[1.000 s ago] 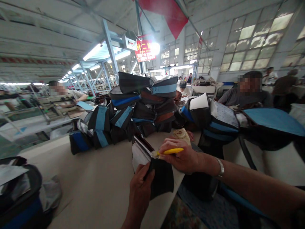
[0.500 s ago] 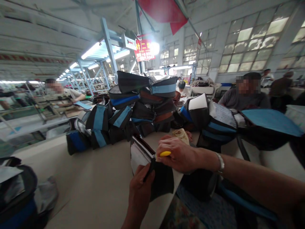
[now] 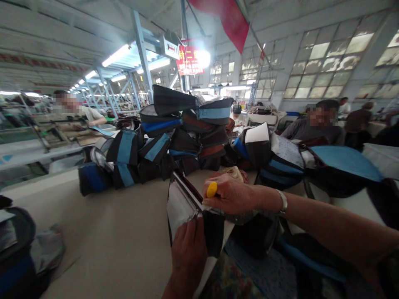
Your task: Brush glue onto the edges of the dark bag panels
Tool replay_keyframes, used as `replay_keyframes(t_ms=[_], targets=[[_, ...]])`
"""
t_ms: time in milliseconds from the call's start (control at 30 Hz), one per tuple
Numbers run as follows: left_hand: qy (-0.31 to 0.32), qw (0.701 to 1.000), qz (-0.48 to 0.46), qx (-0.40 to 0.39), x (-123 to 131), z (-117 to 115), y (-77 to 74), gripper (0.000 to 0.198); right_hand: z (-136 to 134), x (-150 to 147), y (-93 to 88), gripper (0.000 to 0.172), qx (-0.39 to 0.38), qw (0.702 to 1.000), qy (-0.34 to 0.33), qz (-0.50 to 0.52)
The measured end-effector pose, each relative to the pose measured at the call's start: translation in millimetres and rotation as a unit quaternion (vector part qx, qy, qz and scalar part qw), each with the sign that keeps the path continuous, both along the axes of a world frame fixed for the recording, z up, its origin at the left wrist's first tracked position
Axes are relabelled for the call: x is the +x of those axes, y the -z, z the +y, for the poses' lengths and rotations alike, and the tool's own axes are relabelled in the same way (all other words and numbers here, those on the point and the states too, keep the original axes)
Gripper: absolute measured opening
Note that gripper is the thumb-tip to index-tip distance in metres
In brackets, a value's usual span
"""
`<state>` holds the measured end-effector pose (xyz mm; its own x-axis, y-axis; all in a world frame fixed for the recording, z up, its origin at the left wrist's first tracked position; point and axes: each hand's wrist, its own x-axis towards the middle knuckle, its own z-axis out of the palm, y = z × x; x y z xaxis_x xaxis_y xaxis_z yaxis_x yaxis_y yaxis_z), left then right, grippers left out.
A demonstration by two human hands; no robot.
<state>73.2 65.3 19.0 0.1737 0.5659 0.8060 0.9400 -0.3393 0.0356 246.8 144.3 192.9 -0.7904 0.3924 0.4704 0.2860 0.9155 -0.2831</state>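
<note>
Clasped in my right hand is a yellow-handled tool; its working end is hidden by the fingers. It is held at the upper edge of a black bag that has a pale lining and a brown and white edge strip. My left hand is closed on the near side of this bag, its fingers together over the lining's edge and its thumb out of sight. Just behind my right hand lies a crumpled cream cloth.
The bag rests on a pale tabletop. Black bags with blue or brown bands are piled along its back. More bags lie at right, another at near left. Co-workers sit beyond.
My left hand has shifted from pinching the bag's edge to lying over the lining, fingers forward. My right hand has tilted the yellow handle more upright. The view has shifted slightly.
</note>
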Motion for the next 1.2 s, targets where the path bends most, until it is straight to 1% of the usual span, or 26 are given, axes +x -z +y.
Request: replay_keyframes(t_ms=[67, 167, 200, 267, 300, 367, 433, 533, 600, 633, 700, 767, 833, 900, 967, 1000, 1033, 1067, 1133, 1200], targets=[[-0.004, 0.999, 0.044, 0.009, 3, -2, 1.6, 0.023, 1, 0, -1.7, 0.017, 0.03, 0.998, 0.015, -0.052], [-0.014, 0.996, 0.083, 0.025, 6, -4, -0.2, 0.023, 3, -4, -3.7, 0.02, 0.056, 0.996, 0.05, -0.045], [-0.017, 0.995, 0.091, 0.029, 7, -5, -1.2, 0.023, 4, -6, -3.7, 0.021, 0.054, 0.996, 0.044, -0.048], [-0.019, 0.994, 0.101, 0.032, 6, -7, -3.3, 0.023, 3, -13, -2.9, 0.022, 0.056, 0.994, 0.018, -0.093], [-0.02, 0.994, 0.105, 0.032, 6, -7, -4.0, 0.023, 3, -16, -2.6, 0.022, 0.064, 0.99, 0.011, -0.122], [-0.021, 0.993, 0.109, 0.034, 6, -8, -4.5, 0.023, 1, -23, -2.9, 0.018, 0.085, 0.984, 0.019, -0.154], [-0.021, 0.993, 0.108, 0.039, 7, -8, -3.5, 0.022, -1, -30, -3.3, 0.016, 0.102, 0.984, 0.039, -0.143], [-0.017, 0.994, 0.096, 0.044, 6, -8, -1.0, 0.022, -1, -38, -0.7, 0.015, 0.111, 0.98, 0.024, -0.162], [-0.013, 0.996, 0.079, 0.047, -1, -8, -0.5, 0.023, 2, -40, 1.0, 0.014, 0.111, 0.978, 0.02, -0.173], [-0.014, 0.997, 0.065, 0.048, -8, -9, -1.0, 0.022, 3, -40, 0.7, 0.014, 0.108, 0.982, 0.032, -0.15], [-0.022, 0.998, 0.036, 0.054, -29, -12, -3.4, 0.021, 5, -37, -2.5, 0.018, 0.084, 0.994, 0.063, -0.044], [-0.027, 0.999, 0.012, 0.044, -55, -20, -5.8, 0.021, 3, -30, -6.1, 0.021, 0.017, 0.993, 0.074, 0.092], [-0.04, 0.999, -0.025, 0.019, -77, -33, -4.6, 0.02, -3, -22, -4.4, 0.021, -0.072, 0.976, 0.063, 0.196], [-0.089, 0.99, -0.112, -0.007, -88, -53, 3.4, 0.02, -13, -16, 5.1, 0.02, -0.145, 0.953, 0.049, 0.261], [-0.16, 0.959, -0.231, -0.018, -86, -76, 18.3, 0.024, -24, -12, 19.8, 0.017, -0.179, 0.936, 0.047, 0.3], [-0.182, 0.942, -0.283, -0.023, -81, -87, 27.1, 0.026, -29, -12, 27.3, 0.014, -0.186, 0.928, 0.051, 0.319], [-0.186, 0.928, -0.32, -0.03, -74, -97, 35.8, 0.028, -34, -11, 34.3, 0.013, -0.191, 0.92, 0.056, 0.338], [-0.18, 0.922, -0.341, -0.036, -66, -105, 43.6, 0.032, -39, -12, 40.2, 0.011, -0.195, 0.911, 0.061, 0.357], [-0.159, 0.926, -0.341, -0.046, -50, -112, 54.2, 0.045, -47, -16, 48.9, 0.011, -0.216, 0.891, 0.063, 0.393], [-0.151, 0.938, -0.31, -0.043, -37, -106, 56.4, 0.063, -55, -23, 54.3, 0.011, -0.251, 0.873, 0.053, 0.416]])
